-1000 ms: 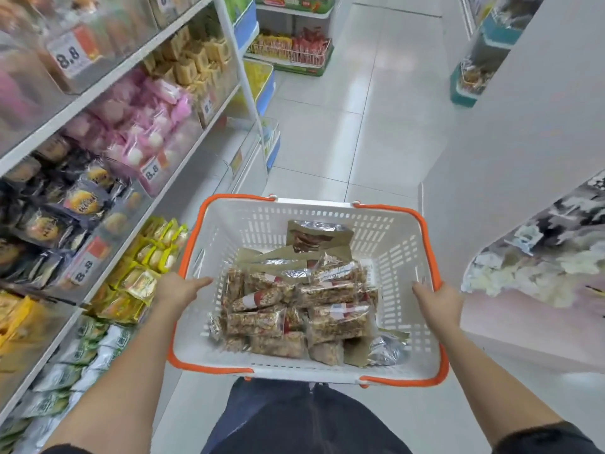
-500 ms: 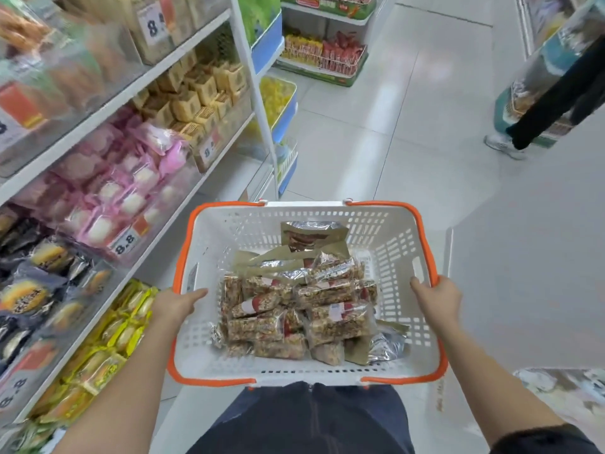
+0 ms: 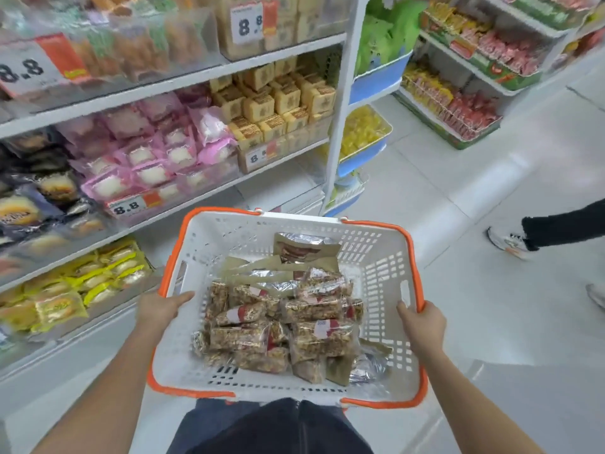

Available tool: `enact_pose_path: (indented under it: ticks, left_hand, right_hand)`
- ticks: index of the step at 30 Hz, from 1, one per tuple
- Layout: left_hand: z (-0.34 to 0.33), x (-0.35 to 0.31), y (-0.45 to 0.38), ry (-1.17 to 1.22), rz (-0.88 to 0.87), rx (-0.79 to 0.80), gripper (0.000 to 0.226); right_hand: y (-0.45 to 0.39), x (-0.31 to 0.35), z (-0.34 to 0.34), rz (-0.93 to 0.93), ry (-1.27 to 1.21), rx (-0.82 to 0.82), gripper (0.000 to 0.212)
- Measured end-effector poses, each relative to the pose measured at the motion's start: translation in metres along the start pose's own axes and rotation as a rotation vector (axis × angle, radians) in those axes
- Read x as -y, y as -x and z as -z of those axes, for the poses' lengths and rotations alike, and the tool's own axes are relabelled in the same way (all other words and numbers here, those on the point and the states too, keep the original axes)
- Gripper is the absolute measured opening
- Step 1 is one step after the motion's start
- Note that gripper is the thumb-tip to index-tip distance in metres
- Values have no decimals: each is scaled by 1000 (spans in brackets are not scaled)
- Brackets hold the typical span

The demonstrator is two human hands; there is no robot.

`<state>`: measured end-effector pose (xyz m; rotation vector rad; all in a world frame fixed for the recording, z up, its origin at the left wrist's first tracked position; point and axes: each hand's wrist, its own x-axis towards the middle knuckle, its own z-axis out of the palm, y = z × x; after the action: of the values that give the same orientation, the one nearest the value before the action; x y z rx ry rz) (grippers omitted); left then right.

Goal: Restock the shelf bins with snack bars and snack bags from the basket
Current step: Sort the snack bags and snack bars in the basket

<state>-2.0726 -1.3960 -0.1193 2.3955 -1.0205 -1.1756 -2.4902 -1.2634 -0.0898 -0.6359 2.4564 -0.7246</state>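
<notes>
The person holds a white basket (image 3: 376, 257) with an orange rim out in front of the body, one hand on each side. The left hand (image 3: 160, 308) grips the left rim, thumb lying over the edge into the basket, and the right hand (image 3: 424, 322) grips the right rim near a handle slot, fingers wrapped under the edge. Inside, snack bars (image 3: 278, 326) in clear wrappers lie heaped in the middle and near part, with snack bags (image 3: 302, 249) of tan and silver foil behind them toward the far wall and one more at the near right corner. To the left stand shelves (image 3: 183, 77) with bins of pink packets (image 3: 157, 155), tan boxes (image 3: 278, 99) and yellow packets (image 3: 85, 283). At the right edge another person's leg and shoe (image 3: 507, 242) cross the floor.
</notes>
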Motion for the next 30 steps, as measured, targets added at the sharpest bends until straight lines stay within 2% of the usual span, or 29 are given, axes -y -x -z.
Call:
enact_pose_path:
  ticks: [5, 9, 13, 21, 27, 30]
  left_hand:
    - [-14, 24, 31, 112, 136, -98, 40]
    - [-11, 42, 34, 162, 218, -106, 39]
    - [1, 65, 24, 235, 266, -120, 38]
    - [3, 95, 11, 269, 345, -119, 36]
    - [-41, 94, -8, 349, 492, -230, 23]
    - [-71, 103, -23, 375, 540, -232, 19]
  right_hand:
    - [-56, 37, -3, 98, 52, 159, 22]
    - [-71, 66, -23, 181, 114, 207, 25]
    - [-74, 91, -47, 186, 164, 224, 26]
    - [-92, 115, -93, 192, 273, 384, 27]
    - [-152, 129, -144, 249, 411, 498, 29]
    - [-190, 120, -176, 246, 480, 554, 29]
